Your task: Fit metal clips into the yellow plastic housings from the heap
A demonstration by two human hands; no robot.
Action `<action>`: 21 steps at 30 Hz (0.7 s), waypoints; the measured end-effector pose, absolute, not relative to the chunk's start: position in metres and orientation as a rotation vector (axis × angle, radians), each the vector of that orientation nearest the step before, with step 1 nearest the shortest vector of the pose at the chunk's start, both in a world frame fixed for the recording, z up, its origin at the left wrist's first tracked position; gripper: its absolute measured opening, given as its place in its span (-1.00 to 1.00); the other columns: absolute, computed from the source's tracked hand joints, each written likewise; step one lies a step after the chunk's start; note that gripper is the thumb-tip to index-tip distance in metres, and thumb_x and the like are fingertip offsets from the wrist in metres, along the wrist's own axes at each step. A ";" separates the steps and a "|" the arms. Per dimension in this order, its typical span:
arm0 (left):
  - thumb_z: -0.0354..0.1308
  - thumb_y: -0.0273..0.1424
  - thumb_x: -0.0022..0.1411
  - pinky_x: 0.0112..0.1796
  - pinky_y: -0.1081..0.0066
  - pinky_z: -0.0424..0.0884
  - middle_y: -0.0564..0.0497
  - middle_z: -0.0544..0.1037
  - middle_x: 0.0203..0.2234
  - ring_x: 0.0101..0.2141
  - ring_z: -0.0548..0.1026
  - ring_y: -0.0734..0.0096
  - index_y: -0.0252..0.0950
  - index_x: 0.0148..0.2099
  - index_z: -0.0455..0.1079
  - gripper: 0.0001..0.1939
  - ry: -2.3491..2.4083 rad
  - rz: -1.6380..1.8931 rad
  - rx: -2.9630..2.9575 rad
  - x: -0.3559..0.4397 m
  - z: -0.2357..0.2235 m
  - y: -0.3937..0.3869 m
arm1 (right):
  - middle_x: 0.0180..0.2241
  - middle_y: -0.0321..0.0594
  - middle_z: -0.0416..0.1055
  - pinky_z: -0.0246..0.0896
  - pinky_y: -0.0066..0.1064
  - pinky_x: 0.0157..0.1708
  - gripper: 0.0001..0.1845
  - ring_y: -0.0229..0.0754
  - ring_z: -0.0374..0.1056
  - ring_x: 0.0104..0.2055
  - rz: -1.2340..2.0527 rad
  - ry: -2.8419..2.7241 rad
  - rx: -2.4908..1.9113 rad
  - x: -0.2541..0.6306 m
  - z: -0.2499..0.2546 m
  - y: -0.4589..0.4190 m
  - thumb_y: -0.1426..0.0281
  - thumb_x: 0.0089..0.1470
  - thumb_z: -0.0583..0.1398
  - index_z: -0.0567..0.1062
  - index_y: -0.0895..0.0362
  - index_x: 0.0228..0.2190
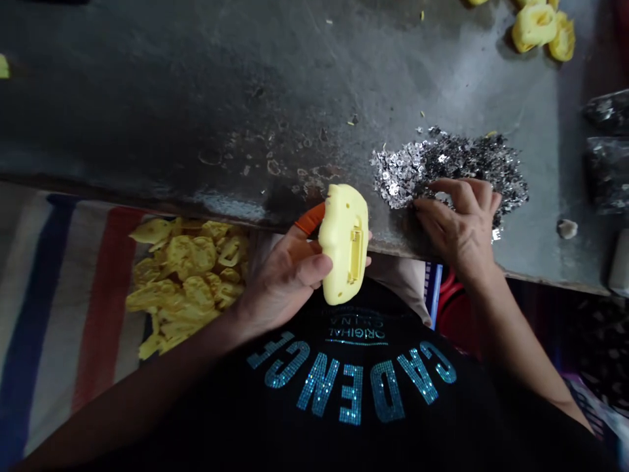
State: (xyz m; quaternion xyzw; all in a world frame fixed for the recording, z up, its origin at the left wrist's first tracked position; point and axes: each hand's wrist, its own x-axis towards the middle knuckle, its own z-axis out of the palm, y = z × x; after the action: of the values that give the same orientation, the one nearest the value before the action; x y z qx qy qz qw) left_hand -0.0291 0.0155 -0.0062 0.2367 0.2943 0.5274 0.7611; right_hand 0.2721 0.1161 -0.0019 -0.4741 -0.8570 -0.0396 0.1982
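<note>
My left hand (289,275) is wrapped round a yellow plastic shell (339,242) with a rectangular battery slot, held up just off the table's front edge. An orange cover sits on one of its fingers. At the right, my right hand (462,223) rests at the near side of a heap of small shiny metal clips (457,160), thumb and forefinger drawn together. Whether a clip is between those fingertips is too small to make out. Inside the shell's slot, small metal pieces show near both ends.
A grey metal table (196,85) spans the view. Several yellow shells (535,29) lie at its far right. Below the edge, many yellow parts (191,282) fill a striped sack (98,295). Clear bags of metal pieces (609,170) and a small whitish lump (567,229) are at the right.
</note>
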 end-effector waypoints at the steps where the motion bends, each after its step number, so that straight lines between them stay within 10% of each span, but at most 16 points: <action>1: 0.60 -0.15 0.39 0.19 0.11 0.77 -0.08 0.79 0.24 0.24 0.78 -0.06 0.00 0.46 0.59 -0.34 0.656 1.143 0.524 -0.029 -0.006 0.016 | 0.25 -0.17 0.67 0.24 0.21 0.18 -0.88 0.27 0.44 0.29 -0.094 -2.402 -1.320 0.275 -0.002 0.112 0.30 0.51 0.38 0.75 -0.18 -0.04; 21: 0.60 -0.18 0.34 0.24 0.00 0.74 0.01 0.71 0.40 0.47 0.59 -0.26 0.04 0.36 0.70 -0.43 0.746 1.122 0.536 -0.014 -0.002 0.006 | -0.11 -0.13 0.66 0.26 0.24 0.15 -0.91 0.21 0.42 0.06 -0.116 -2.401 -1.407 0.297 0.006 0.107 0.25 0.48 0.36 0.72 -0.10 -0.12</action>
State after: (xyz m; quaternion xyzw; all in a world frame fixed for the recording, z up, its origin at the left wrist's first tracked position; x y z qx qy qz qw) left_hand -0.0138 0.0062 -0.0025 0.2454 0.3410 0.5131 0.7485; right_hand 0.2965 0.1067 0.0062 -0.4973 -0.8483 -0.0411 0.1772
